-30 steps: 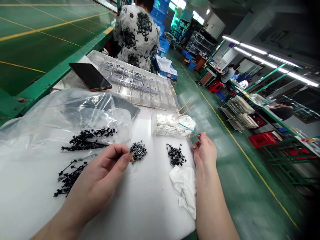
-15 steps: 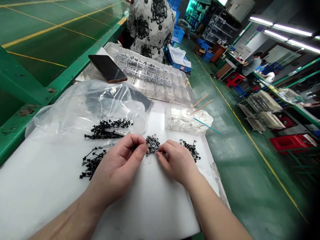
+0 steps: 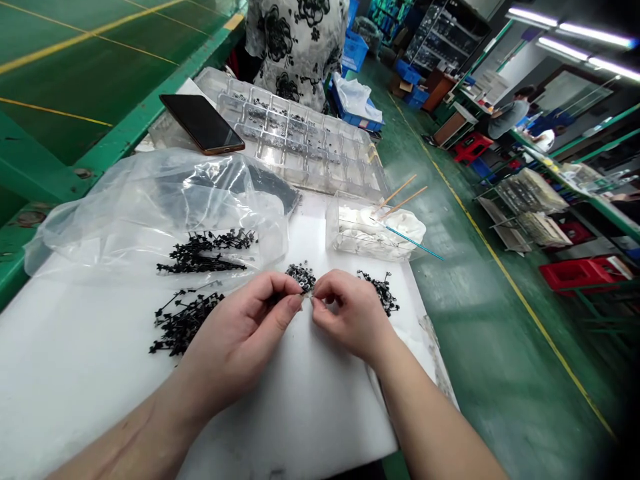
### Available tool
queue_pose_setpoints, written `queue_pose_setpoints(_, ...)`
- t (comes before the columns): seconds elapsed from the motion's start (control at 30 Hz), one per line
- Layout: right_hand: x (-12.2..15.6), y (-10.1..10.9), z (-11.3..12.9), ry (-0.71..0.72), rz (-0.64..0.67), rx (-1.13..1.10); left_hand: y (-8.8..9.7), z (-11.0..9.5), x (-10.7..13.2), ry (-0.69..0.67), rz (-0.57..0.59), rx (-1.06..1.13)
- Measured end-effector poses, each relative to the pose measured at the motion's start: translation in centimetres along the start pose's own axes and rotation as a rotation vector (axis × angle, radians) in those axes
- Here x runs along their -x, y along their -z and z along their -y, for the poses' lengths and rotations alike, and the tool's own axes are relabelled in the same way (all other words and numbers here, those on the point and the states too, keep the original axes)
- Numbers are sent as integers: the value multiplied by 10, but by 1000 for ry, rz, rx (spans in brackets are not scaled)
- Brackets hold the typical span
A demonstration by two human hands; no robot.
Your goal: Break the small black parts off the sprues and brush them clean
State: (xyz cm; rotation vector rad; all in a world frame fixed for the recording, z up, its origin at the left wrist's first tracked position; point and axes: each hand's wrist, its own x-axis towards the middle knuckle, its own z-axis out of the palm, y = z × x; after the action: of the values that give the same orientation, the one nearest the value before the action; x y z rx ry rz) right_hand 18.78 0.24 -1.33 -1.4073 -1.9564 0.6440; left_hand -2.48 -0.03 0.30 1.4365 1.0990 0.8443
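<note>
My left hand (image 3: 245, 330) and my right hand (image 3: 347, 313) meet at the middle of the white foam sheet (image 3: 300, 427), fingertips pinched close together. Between them is a tiny black plastic part (image 3: 306, 295), partly hidden by my fingers. Just behind the fingertips lies a small heap of black ring-shaped parts (image 3: 301, 276). Black moulded runners with parts attached lie near each hand: one clump (image 3: 184, 325) by my left wrist and one (image 3: 381, 293) by my right hand. A longer clump (image 3: 205, 252) lies against a clear plastic bag.
The clear bag (image 3: 150, 207) lies at the sheet's far left. Behind stand a clear compartment tray (image 3: 300, 153) and a phone (image 3: 203, 123). A clear box of white cloth (image 3: 373, 230) holds wooden sticks and a blue stick. A co-worker's floral top (image 3: 295, 47) shows beyond.
My right hand has moved left from the blue stick to the ring heap. Both hands now pinch together over the sheet. The white cloth near my right arm no longer shows.
</note>
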Motion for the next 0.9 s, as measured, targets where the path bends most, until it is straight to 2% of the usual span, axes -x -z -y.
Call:
queue_pose_setpoints(0.1, 4, 9, 3, -73, -102, -396, -1, -1, 0, -8, 31, -14)
queue_pose_setpoints(0.17, 7, 14, 6, -63, -116, -520, -2, -1, 1, -2, 52, -18)
queue_pose_setpoints(0.3, 9, 16, 10, 75, -137, -531, -4, 0, 2, -21, 63, -39)
queue_pose_setpoints(0.43, 9, 12, 8, 104, -160, -528, -8, 1, 2, -45, 66, -51)
queue_pose_setpoints(0.7, 8, 9, 8, 88, -112, -534, -10, 1, 2, -105, 86, -60)
queue_pose_setpoints(0.9, 5, 8, 6, -14, -36, -704, -9, 0, 2, -174, 93, -102)
